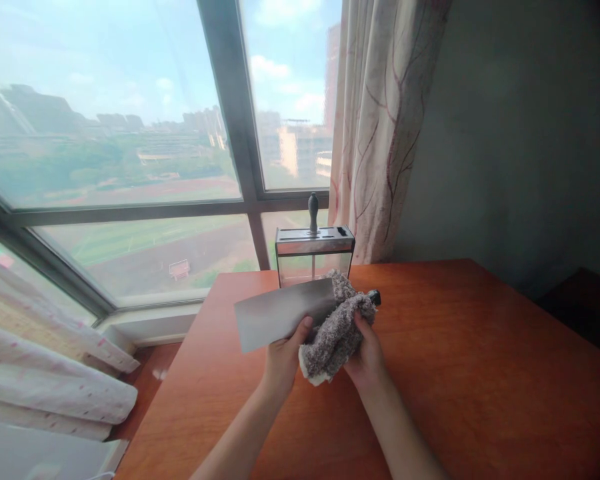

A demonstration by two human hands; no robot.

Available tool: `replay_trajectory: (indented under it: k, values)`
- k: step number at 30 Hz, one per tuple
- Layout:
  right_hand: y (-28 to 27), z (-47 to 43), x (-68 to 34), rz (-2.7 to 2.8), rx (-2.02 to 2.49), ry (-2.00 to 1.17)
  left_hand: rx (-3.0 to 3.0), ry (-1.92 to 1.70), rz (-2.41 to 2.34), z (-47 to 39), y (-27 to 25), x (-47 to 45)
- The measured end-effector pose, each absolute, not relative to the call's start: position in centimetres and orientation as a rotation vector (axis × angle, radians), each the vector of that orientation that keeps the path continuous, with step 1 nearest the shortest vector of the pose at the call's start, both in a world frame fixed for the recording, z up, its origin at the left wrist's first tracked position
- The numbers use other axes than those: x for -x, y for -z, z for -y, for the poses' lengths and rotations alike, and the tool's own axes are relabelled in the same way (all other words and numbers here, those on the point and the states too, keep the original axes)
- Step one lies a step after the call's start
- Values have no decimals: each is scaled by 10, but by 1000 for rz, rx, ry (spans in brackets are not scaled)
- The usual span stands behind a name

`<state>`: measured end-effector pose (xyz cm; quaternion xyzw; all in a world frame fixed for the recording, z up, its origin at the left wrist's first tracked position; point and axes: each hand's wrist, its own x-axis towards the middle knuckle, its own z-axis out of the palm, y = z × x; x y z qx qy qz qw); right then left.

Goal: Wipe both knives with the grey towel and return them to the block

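Note:
A cleaver (280,313) with a broad, shiny blade is held above the table, its blade pointing left. My left hand (283,360) grips the blade near its lower edge, thumb on the flat face. Wrapped around the handle end is a fluffy grey-brown cloth (335,340) with a pale edge. My right hand (367,350) is closed on this cloth, thumb on top; the handle under it is mostly hidden. The dark handle tip (375,297) pokes out past the cloth at the right.
A knife block (315,245) with clear sides and a metal top stands at the table's far edge, a dark-handled tool (313,212) upright in it. The reddish-brown wooden table (460,360) borders windows, a patterned curtain (380,120) and a dark wall (510,133).

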<state>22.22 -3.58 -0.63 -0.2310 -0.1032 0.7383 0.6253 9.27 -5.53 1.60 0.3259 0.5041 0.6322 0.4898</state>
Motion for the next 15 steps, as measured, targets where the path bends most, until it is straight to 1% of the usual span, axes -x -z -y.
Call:
replay_trajectory:
  k: [5, 15]
  values:
    - [-4, 37, -229, 249, 507, -1690, -840, -1556, -1221, 54, -15, -91]
    - [-2, 29, -242, 228, 554, -1508, -923, -1635, -1210, 51, -16, -85]
